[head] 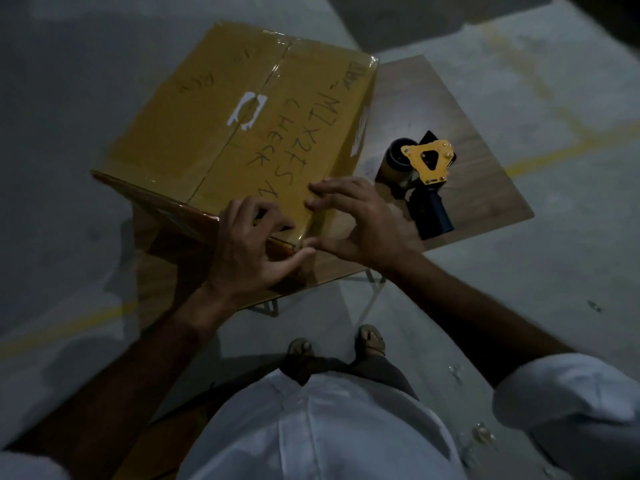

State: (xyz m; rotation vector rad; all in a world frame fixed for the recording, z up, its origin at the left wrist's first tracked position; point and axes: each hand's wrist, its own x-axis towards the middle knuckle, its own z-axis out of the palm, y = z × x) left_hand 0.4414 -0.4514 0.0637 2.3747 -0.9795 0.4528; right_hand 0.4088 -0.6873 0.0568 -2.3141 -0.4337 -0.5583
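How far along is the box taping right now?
Done: the cardboard box is closed, glossy tape along its top seam, and the tape dispenser lies set down on the small table. In hand: left hand and right hand have fingertips on the near corner. Left: whether other edges need tape cannot be told.
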